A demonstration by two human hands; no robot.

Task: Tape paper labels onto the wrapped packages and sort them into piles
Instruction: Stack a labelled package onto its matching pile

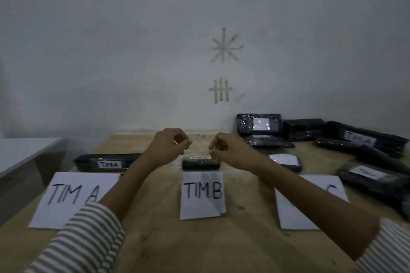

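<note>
A small black wrapped package (200,164) with a paper label on top lies just behind the "TIM B" sheet (202,195). My left hand (168,146) and my right hand (228,150) hover just above it, a little apart. Each hand pinches thumb against fingertips, and a faint strip of clear tape (188,150) seems to span between them. A long black package labelled "TIM A" (106,162) lies behind the "TIM A" sheet (75,197). Another labelled package (286,160) lies behind the third sheet (310,204), whose writing my right arm partly hides.
Several black wrapped packages are heaped at the back right of the wooden table (155,239), some with white labels (260,124), one near the right edge (368,175). A white wall rises right behind the table. A white surface (22,153) stands to the left.
</note>
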